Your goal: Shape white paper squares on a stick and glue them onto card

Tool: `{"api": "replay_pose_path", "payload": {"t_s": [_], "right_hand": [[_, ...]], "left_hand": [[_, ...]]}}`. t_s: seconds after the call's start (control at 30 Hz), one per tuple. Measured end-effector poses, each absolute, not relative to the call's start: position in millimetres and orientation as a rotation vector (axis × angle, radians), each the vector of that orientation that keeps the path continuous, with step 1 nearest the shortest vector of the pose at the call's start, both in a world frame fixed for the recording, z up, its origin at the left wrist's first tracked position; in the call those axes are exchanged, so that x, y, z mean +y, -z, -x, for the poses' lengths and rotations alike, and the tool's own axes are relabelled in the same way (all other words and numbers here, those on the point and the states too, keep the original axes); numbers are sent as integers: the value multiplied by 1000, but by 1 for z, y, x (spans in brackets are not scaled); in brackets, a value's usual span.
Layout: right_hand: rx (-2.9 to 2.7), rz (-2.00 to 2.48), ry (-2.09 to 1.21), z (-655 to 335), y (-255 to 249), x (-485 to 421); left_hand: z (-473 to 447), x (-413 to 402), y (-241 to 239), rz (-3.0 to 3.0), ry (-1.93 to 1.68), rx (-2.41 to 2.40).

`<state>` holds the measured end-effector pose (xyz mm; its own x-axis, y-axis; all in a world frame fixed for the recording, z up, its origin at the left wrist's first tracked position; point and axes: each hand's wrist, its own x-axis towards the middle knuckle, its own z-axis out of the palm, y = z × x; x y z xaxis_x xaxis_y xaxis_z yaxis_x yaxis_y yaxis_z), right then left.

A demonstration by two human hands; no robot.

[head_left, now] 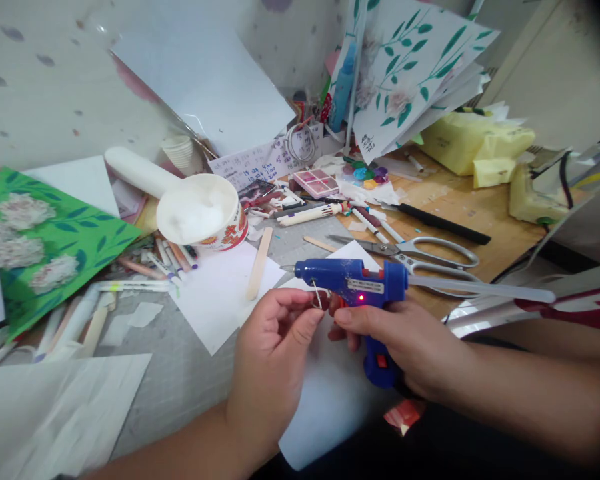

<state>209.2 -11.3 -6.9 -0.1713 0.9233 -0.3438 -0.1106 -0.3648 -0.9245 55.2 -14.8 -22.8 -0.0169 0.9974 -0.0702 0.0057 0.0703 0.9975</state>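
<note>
My right hand (405, 343) is wrapped round the handle of a blue hot glue gun (353, 283). Its nozzle points left, a red light glows on its side, and a clear glue stick (485, 289) juts out of its back to the right. My left hand (275, 333) is closed just under the gun's barrel, with finger and thumb pinching its thin wire stand (317, 293). Both hands hover over white paper (220, 293) on the desk.
A white paper bowl (200, 210) stands behind the hands at the left. Wooden sticks (259, 262), scissors (415, 252), pens and markers litter the desk. A green flower painting (35, 233) lies at the left, leaf-painted sheets (415, 60) lean at the back, and yellow packs (475, 143) sit right.
</note>
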Motion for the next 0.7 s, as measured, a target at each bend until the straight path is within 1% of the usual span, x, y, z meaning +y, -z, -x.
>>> {"api": "replay_pose_path", "payload": {"t_s": [0.2,0.7], "right_hand": [[-1018,1276,-1639,-211,8,-10],[-925,1108,-1809,-212,8,-4]], "left_hand": [[-55,-16,26,-1025,-1195,1121],[-58,-16,19,-842,-1103,890]]}}
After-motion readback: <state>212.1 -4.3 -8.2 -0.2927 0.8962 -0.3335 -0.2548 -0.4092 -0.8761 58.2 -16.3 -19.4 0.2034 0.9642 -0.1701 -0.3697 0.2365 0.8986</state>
